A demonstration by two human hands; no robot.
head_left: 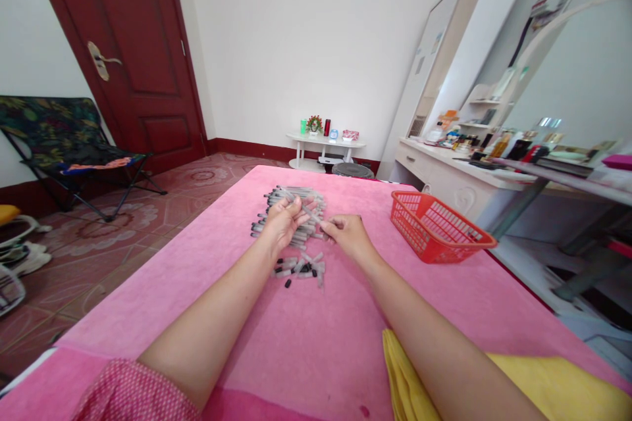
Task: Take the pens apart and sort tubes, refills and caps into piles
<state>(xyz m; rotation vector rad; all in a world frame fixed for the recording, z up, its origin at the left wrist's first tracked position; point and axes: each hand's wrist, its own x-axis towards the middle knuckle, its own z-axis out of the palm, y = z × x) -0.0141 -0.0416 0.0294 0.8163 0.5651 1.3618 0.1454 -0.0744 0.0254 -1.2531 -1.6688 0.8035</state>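
A heap of several grey pens (293,205) lies on the pink cloth (296,342) ahead of me, with loose pen parts and small black caps (302,268) nearer to me. My left hand (284,218) is curled, palm up, around a thin grey pen (309,212) that sticks out to the right. My right hand (345,231) is closed in a pinch on that pen's right end. Both hands hover just over the heap.
A red plastic basket (434,227) stands on the cloth to the right. A yellow cloth (557,388) lies at the near right corner. Beyond are a folding chair (59,138), a dark red door (133,46), a small white table (326,143) and a dressing table (459,171).
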